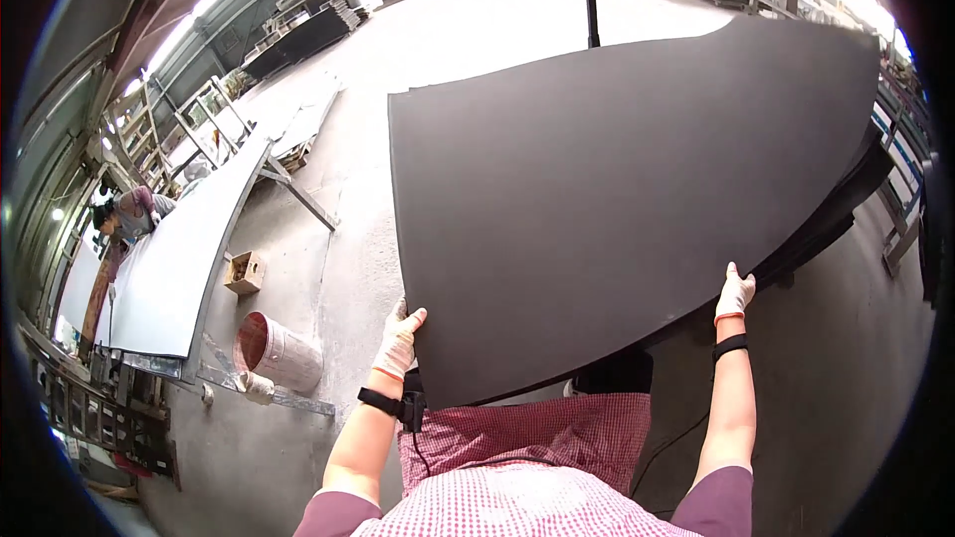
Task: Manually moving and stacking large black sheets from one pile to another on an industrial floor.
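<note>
A large dark grey sheet (617, 209) spreads out in front of my body, its near edge close to my checked apron. My left hand (400, 336), in a pale glove, is closed on the sheet's left edge near its near corner, thumb on top. On the near right edge, my right hand (734, 293) grips likewise, thumb up and fingers hidden underneath. More dark sheets (811, 244) show below its right side. What bears the sheet from below is hidden.
To the left, a long table with a pale sheet (184, 259) has a person (134, 214) bending over it. A reddish bucket (279, 350) and a small wooden box (245, 272) stand on the floor between. A black post (591, 0) rises beyond the sheet; metal racks (900, 229) line the right.
</note>
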